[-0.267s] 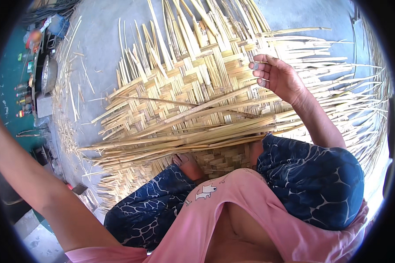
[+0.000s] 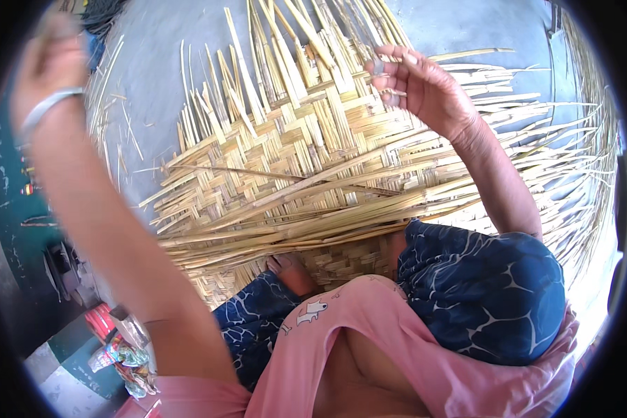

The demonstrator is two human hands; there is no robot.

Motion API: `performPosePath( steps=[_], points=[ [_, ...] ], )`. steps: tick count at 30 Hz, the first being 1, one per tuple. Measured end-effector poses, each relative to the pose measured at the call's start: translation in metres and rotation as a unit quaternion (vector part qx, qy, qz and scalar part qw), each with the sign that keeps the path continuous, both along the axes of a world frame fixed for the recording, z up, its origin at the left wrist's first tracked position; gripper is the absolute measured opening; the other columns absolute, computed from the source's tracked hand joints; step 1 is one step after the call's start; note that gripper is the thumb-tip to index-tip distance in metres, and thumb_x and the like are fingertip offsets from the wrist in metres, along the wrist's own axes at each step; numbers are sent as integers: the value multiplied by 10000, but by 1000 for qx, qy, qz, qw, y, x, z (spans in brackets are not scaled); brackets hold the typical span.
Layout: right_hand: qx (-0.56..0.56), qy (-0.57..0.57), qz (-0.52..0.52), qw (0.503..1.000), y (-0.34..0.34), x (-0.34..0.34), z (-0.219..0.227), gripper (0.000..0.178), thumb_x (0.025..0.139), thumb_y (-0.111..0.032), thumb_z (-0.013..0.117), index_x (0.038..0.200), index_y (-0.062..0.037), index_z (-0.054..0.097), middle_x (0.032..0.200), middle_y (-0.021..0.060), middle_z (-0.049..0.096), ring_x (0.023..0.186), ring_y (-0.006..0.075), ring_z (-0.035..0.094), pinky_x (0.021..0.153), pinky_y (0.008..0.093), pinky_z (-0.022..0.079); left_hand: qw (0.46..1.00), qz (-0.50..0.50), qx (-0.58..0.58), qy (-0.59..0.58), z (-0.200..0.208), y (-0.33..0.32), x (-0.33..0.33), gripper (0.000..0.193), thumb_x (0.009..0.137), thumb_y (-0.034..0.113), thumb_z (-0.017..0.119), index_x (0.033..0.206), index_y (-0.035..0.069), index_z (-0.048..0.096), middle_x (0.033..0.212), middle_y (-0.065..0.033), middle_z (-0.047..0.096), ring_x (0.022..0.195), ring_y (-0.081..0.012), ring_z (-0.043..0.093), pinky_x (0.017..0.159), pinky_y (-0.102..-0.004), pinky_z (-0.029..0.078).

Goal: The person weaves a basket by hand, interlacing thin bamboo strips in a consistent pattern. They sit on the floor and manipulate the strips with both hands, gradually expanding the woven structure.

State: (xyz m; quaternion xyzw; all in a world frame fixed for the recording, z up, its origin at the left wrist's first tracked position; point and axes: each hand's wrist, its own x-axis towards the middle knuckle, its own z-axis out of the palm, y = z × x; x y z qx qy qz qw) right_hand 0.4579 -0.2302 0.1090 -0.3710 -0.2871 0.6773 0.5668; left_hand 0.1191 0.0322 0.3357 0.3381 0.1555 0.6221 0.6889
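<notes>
Head cam: the wide pale-yellow mat of flat split-reed strips spreads below and left of the bare right hand's fingers, which are loosely curled, a bit apart, nothing visible in them. The bare left hand is way off to their left, too blurred to tell what its fingers are doing. I'd call it partway: the middle's woven in a zigzag, but long unwoven strip ends fan out left and right of the right fingers, and a loose straw-coloured bundle lies wearer-side of them.

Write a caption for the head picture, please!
Blurred left hand, right hand above a woven mat with loose strips.
</notes>
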Motion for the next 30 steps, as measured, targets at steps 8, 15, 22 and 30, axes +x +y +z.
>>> performPosePath(
  steps=[8,15,22,30],
  points=[
    [1,75,-72,995,7,12,-11,530,854,-366,635,1261,-61,483,1142,119,612,1040,201,600,935,330,472,904,144,-386,116,-225,-158,80,109,847,81,632,868,-8,572,890,-149,613,855,-250,619,751,-357,575],
    [-139,79,-55,986,1,-1,-43,327,888,-398,600,941,-76,610,969,90,652,964,174,630,870,331,499,939,69,-317,113,-235,-166,82,170,831,109,679,962,44,594,911,-77,611,819,-197,603,724,-354,553],
    [-65,182,-109,975,9,13,-28,241,940,-242,540,1018,-20,594,906,114,664,901,187,666,799,304,564,966,77,-82,234,-198,-169,109,155,873,116,630,985,24,576,907,-106,646,769,-168,638,655,-295,544],
    [-201,69,-67,975,-7,-1,-70,218,897,-235,621,1023,-57,617,852,39,669,764,110,647,692,244,517,784,-94,-189,584,-231,-215,102,442,911,448,536,796,25,591,640,-72,619,558,-142,631,489,-216,525]
  ],
)
